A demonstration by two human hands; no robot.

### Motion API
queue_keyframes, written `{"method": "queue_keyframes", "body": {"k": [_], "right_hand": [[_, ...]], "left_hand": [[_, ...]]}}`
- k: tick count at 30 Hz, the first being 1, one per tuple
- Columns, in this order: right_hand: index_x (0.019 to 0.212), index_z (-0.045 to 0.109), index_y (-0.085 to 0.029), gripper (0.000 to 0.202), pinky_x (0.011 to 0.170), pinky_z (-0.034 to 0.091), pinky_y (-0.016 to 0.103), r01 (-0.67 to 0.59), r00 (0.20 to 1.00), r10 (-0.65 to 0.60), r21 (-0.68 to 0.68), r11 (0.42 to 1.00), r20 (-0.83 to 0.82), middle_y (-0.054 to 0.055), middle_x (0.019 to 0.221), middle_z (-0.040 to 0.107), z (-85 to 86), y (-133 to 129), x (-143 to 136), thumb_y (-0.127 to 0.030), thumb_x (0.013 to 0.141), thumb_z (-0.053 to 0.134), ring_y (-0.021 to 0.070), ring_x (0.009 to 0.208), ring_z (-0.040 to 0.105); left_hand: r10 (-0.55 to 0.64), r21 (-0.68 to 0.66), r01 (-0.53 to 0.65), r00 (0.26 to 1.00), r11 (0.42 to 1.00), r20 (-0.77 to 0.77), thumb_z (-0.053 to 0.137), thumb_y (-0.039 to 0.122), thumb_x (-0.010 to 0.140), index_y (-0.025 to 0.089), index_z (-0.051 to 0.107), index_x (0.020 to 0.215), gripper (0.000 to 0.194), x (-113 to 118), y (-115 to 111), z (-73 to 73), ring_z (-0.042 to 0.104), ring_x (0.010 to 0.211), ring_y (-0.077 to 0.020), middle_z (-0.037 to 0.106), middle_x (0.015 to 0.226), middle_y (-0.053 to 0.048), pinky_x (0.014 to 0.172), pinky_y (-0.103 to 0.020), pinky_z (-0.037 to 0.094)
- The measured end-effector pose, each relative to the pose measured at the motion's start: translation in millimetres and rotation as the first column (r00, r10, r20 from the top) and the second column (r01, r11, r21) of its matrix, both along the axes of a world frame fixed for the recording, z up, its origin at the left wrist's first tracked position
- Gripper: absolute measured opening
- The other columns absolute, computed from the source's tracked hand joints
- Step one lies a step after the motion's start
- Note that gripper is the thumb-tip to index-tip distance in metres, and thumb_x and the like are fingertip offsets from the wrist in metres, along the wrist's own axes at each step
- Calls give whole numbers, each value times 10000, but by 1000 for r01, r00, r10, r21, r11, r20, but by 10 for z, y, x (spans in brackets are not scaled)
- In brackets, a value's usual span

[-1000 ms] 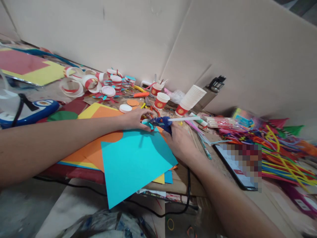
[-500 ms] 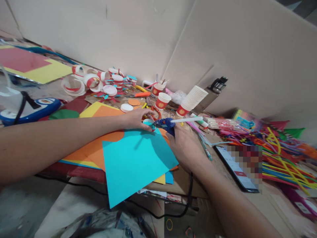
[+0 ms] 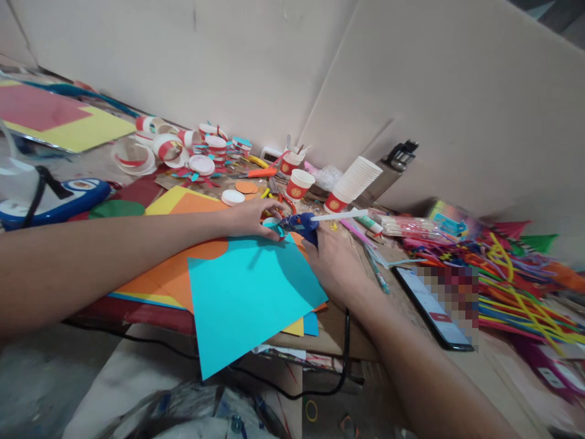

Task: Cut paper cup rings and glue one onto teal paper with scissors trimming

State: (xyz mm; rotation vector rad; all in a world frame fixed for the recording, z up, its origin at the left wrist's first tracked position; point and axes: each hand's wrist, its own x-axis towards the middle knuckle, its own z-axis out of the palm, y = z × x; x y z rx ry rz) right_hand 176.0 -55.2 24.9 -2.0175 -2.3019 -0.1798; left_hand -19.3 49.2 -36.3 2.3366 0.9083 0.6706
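Glue gun (image 3: 301, 224), one: in our right hand (image 3: 337, 257), fingers wrapped round it, nozzle (image 3: 282, 227) aimed at the cup piece (image 3: 270, 224). Cup piece, one: by the far edge of the blue sheet (image 3: 251, 299), pinched in the fingers of our left hand (image 3: 248, 218), seemingly for steadiness.

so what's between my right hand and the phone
In the head view, a slim teal stick, perhaps a pencil, lies between your right hand and the phone.
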Motion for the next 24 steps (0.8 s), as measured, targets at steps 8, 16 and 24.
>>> {"method": "queue_keyframes", "body": {"k": [8,16,24], "right_hand": [[1131,581,-174,258,697,461,376,-45,999,45,25,999,-3,140,961,689,-20,-49,55,-244,905,479,298,878,646],[1133,586,-158,277,784,477,405,-58,984,70,79,995,-161,165,1068,674,-35,-88,151,-291,926,458,315,975,628],[1226,550,-136,377,890,458,423,-47,898,97,126,991,-430,162,1181,641,-95,-11,326,-304,891,509,284,1055,591]], "left_hand": [[19,-4,-19,1000,1000,-23,743,522,679,201,513,1333,764,-3,26,-38,596,1180,-254,653,1260,-91,980,-344,451],[53,10,-52,995,999,-89,719,544,708,214,503,1347,751,-11,-42,38,550,1222,-270,582,1351,-86,1005,-355,437],[48,22,-47,998,999,-44,709,560,714,215,537,1307,707,-27,-84,125,581,1167,-250,621,1277,-79,950,-309,460]]}}
